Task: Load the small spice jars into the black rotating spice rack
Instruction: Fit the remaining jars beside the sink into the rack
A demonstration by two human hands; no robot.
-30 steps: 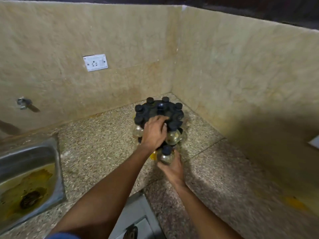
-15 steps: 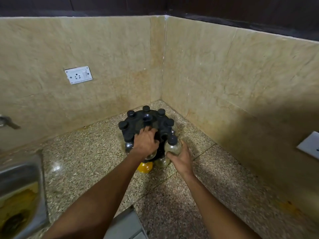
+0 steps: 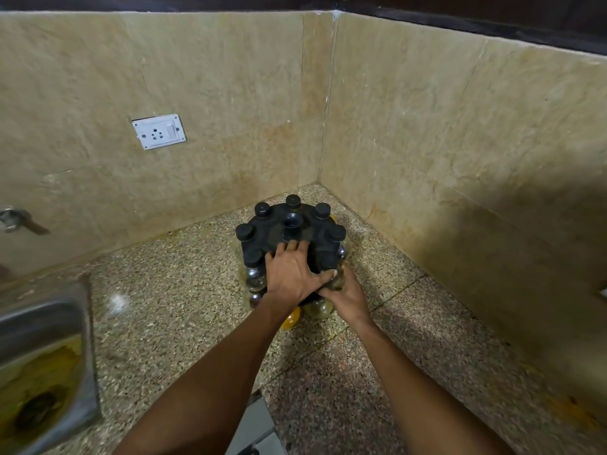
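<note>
Steady the black round plastic rotating spice rack (image 3: 290, 233) under the flat, open left-hand grip (image 3: 289, 274) while the right-hand grip (image 3: 345, 292), closed on a small clear glass spice jar (image 3: 335, 279) beside it, seats it upright.

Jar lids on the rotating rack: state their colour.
Black round jar lids, clearest in the head view.

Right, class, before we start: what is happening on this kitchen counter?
A person is loading a black rotating spice rack in the counter's corner. The left hand rests flat on the rack's top. The right hand holds a small jar at the near-right upper slot; whether it is seated is unclear. Other black-capped jars already ring the rack.
</note>
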